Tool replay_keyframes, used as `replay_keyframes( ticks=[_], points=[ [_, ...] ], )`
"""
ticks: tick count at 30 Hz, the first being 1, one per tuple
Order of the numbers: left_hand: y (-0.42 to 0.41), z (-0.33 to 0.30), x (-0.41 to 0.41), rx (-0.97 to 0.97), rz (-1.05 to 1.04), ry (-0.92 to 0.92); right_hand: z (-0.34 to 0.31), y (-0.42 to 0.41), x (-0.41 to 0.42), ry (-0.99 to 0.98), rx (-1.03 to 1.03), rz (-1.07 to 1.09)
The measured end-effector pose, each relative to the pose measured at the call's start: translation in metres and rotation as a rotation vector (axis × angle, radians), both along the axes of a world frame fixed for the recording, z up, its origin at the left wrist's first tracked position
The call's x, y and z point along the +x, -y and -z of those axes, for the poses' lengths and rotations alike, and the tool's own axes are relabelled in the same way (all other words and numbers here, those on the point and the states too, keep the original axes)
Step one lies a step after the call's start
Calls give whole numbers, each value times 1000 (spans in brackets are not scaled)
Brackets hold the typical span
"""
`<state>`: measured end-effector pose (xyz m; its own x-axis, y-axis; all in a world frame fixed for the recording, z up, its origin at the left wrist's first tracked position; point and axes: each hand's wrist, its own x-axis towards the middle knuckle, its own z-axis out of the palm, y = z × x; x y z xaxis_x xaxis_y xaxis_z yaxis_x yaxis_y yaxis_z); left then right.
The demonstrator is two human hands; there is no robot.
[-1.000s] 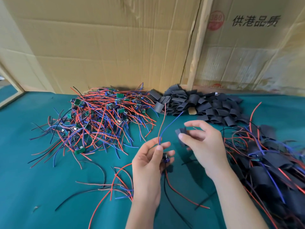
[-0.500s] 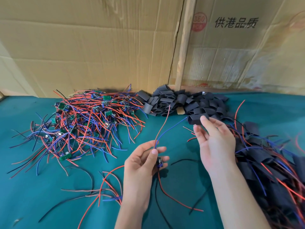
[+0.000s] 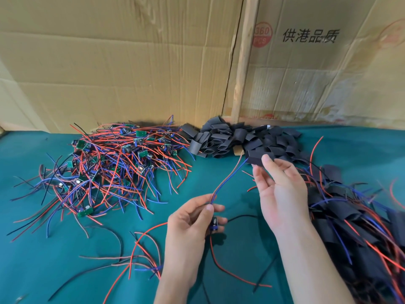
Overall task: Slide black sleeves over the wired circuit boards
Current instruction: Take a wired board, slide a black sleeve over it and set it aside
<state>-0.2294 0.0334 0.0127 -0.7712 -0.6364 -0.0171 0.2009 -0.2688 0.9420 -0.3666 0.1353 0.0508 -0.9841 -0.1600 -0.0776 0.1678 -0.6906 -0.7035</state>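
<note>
The left hand (image 3: 192,222) pinches a small wired circuit board (image 3: 213,224) near the middle of the green table (image 3: 32,270), its red and blue leads (image 3: 228,178) rising toward the far right. The right hand (image 3: 280,189) pinches a black sleeve (image 3: 255,160) at the sleeve pile's (image 3: 236,139) near edge. Board and sleeve look feather-light; the sleeve seems soft and collapsible, best held by its edges so the mouth stays open, the limp leads fed first.
</note>
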Motion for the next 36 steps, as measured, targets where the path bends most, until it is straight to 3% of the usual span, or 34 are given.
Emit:
replay_keyframes(
  ticks=[16, 25, 31, 36],
  points=[
    [-1, 1, -1, -28, 0, 38, -6, -22, -6, -235, 256, -79],
    [-2, -1, -2, -58, 5, 25, -1, -6, 4, -225, 297, -342],
    [-1, -4, -1, -51, 17, 19, 0, 0, 14, -333, 481, -531],
    [-1, -4, 0, -75, -4, 7, -1, -2, 13, -318, 431, -578]
  ],
)
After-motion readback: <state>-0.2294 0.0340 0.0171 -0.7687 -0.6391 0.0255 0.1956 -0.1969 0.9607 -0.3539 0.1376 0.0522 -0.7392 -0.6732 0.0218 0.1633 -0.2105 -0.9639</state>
